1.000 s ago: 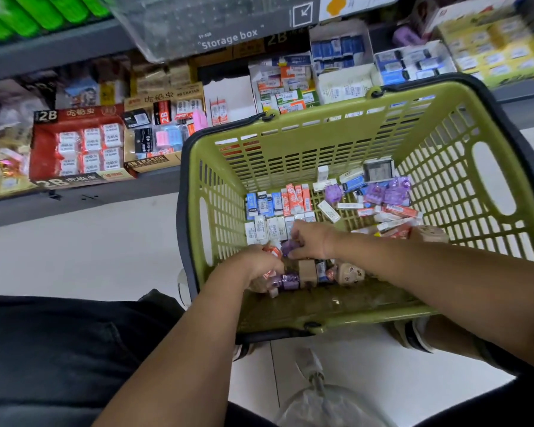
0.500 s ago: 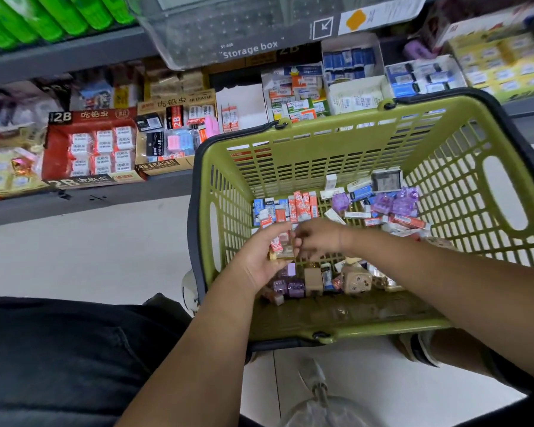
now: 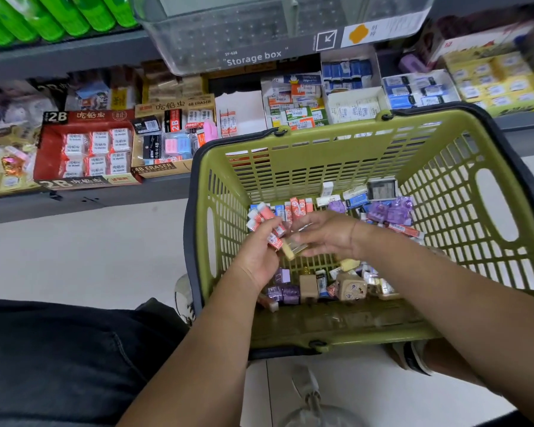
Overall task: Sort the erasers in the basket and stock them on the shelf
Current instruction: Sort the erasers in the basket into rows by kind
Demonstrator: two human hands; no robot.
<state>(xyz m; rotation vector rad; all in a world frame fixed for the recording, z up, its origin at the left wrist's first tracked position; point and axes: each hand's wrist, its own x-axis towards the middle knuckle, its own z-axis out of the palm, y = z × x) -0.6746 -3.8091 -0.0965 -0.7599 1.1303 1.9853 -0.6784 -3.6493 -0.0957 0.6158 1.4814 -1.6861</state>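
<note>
Here my left hand [image 3: 258, 254] grips a bunch of red erasers [image 3: 267, 218] above the basket [image 3: 336, 149], seemingly collecting one kind together, though whether my right hand [image 3: 324, 232] holds anything I cannot tell.

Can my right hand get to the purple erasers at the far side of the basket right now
Probably yes. The purple erasers lie uncovered, nothing on top, just beyond the right hand, and the basket is open above. The left hand, gripping red-and-white erasers, is on the other side.
</note>
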